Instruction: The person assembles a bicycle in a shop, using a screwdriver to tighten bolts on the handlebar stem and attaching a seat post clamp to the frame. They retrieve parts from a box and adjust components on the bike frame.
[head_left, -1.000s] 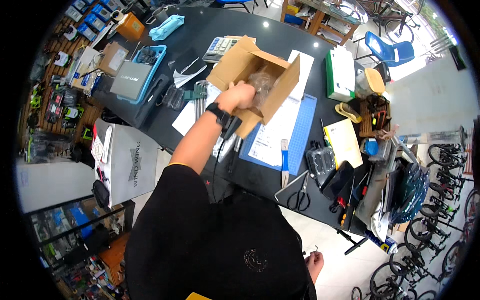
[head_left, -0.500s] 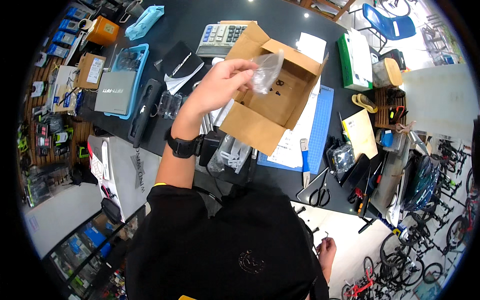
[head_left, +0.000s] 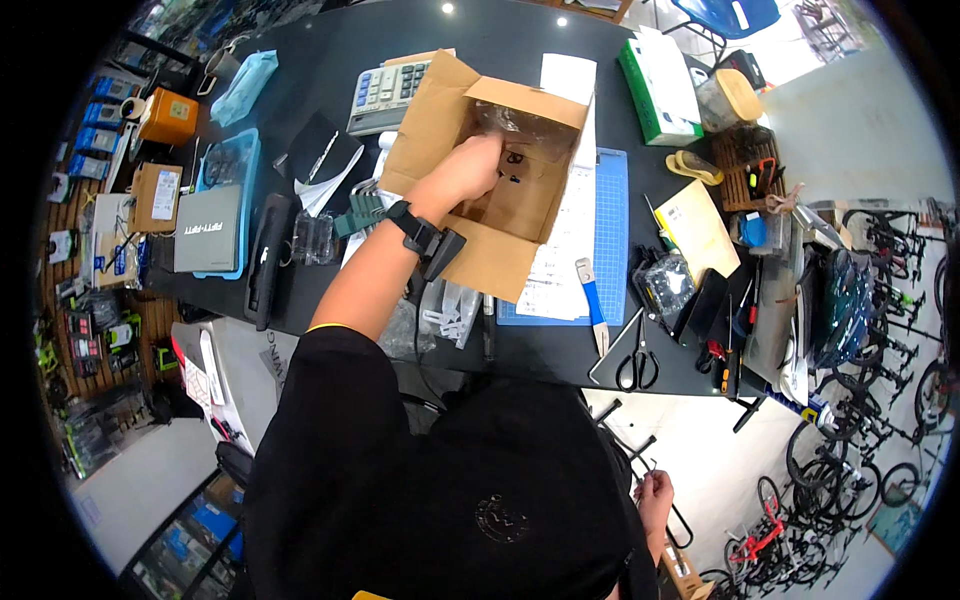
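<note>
My left hand [head_left: 470, 172] reaches into an open cardboard box [head_left: 490, 262] on the dark table. Its fingers are curled closed, and their tips are hidden, so what they hold cannot be made out. A clear plastic bag [head_left: 515, 120] lies against the box's far wall, just beyond the fingers. Small black parts [head_left: 515, 158] rest on the box floor beside the hand. Low at the right, beside my body and below the table edge, my right hand [head_left: 655, 500] is closed on a thin bent metal hex key [head_left: 652, 463].
A calculator [head_left: 382, 98] stands left of the box. Papers [head_left: 555, 275] lie partly over a blue cutting mat [head_left: 612, 210], with a blue-handled tool [head_left: 594, 305] on top. Scissors [head_left: 638, 368] lie near the front edge. Bicycles [head_left: 800, 500] stand at the lower right.
My left hand has gone from above the box down into it. The plastic bag it held up is now inside, against the far wall. My right hand stays low with the hex key.
</note>
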